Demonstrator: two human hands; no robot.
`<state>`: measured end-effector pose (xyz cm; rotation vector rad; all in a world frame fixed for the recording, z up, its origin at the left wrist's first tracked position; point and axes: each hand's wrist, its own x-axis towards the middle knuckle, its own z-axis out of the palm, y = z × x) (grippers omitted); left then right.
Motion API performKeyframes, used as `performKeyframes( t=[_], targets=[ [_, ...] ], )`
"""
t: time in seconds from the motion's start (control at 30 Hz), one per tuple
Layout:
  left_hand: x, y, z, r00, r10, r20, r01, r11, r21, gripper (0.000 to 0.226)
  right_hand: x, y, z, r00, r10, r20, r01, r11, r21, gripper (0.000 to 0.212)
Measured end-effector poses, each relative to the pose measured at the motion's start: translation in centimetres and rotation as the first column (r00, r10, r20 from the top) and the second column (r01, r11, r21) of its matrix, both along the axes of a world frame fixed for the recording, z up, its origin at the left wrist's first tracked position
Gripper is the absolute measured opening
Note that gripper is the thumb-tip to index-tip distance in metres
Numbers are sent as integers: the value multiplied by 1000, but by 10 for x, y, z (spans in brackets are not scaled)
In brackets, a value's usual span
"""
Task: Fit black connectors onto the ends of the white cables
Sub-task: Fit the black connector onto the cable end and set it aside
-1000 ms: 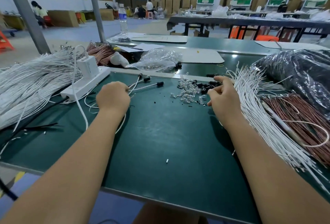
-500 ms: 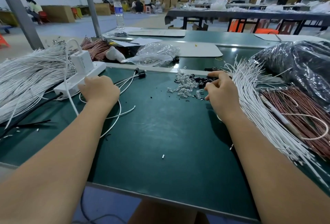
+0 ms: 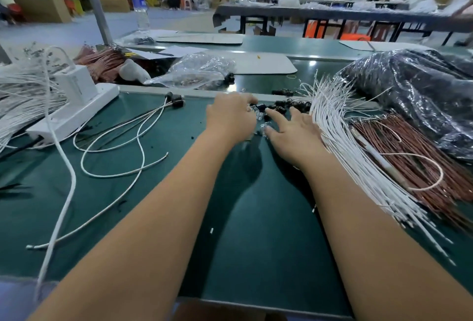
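Both hands reach into the connector pile

The black connectors (image 3: 279, 108) lie far-centre on the mat. The right hand (image 3: 291, 133) spreads its fingers over them; whether the left hand (image 3: 230, 115) grips anything I cannot tell. Three finished white cables (image 3: 138, 138) lie left. Next, pinch one connector.

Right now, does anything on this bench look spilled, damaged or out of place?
Nothing looks damaged. The black connectors and small clear parts lie loose in a heap on the green mat, not in a tray, with both hands, left hand and right hand, over them. Stray specks and a few loose white cables lie nearby.
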<state>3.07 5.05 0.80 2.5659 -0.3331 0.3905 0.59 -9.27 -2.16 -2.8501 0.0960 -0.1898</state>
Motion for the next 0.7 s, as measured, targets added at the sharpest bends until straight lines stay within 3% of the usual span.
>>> performKeyframes(
  t=[0.17,0.27,0.33,0.43,0.53,0.6,0.7],
  targets=[
    [3,-10,-23,999,-44,-9,44,997,62,40,2,0,-2,997,-10,83,16,997,-76,41],
    [3,-4,-26,999,-43,-5,43,999,-1,35,3,-2,2,987,9,160,-18,998,54,35],
    [1,0,-25,999,-31,32,32,999,-36,34,1,-3,6,970,-23,241,-39,967,250,33],
    [-3,3,-22,991,-82,101,97,984,-152,37,-6,-4,11,929,-86,359,-121,848,516,24],
    [-14,0,-18,950,-296,104,312,861,-402,39,-12,-2,16,924,-37,380,-258,674,692,27],
    [-19,-3,-16,925,-366,99,366,790,-492,34,-15,0,17,933,-27,358,-277,583,764,23],
    [-19,-4,-16,938,-334,95,331,776,-537,25,-16,0,18,948,-33,315,-254,514,819,16]
  ],
)
